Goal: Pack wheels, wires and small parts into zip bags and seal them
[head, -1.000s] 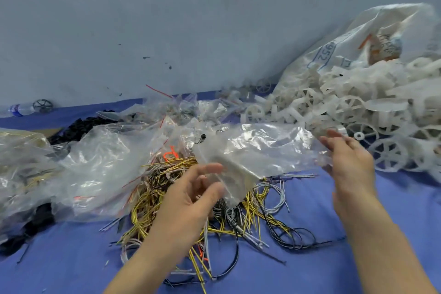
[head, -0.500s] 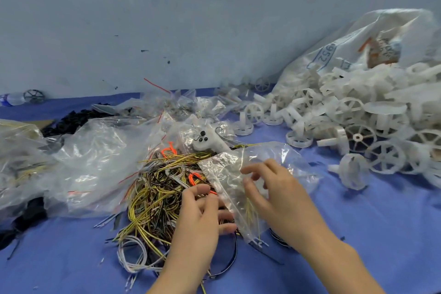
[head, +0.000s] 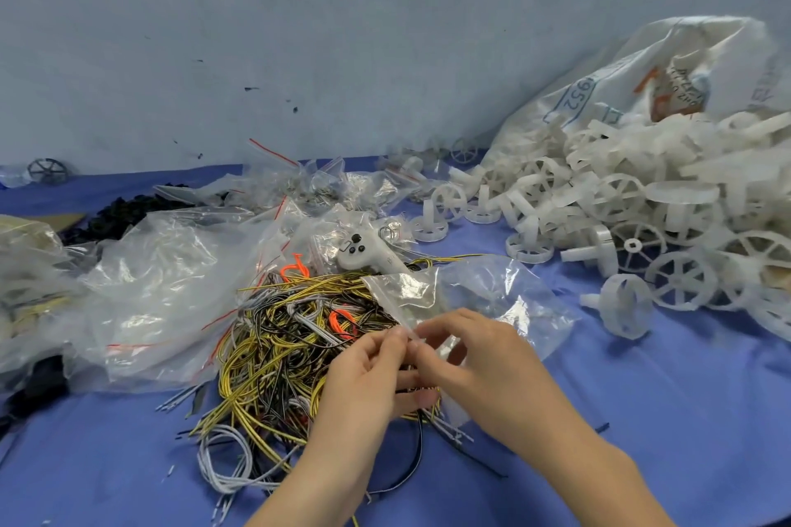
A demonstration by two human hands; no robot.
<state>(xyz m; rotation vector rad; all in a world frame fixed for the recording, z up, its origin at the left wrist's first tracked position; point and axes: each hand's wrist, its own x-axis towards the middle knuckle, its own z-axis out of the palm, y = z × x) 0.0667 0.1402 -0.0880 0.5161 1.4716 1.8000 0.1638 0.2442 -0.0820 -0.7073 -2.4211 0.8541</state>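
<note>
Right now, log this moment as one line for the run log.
step: working zip bag edge | left hand: pinches zip bag | right hand: pinches same edge | bag over wire pile | wheels: loose, right

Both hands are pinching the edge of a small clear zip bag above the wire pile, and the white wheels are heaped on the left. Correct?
Not quite. In the head view the white wheels are heaped on the right. Otherwise right: left hand and right hand pinch the zip bag above the wire pile.
</note>
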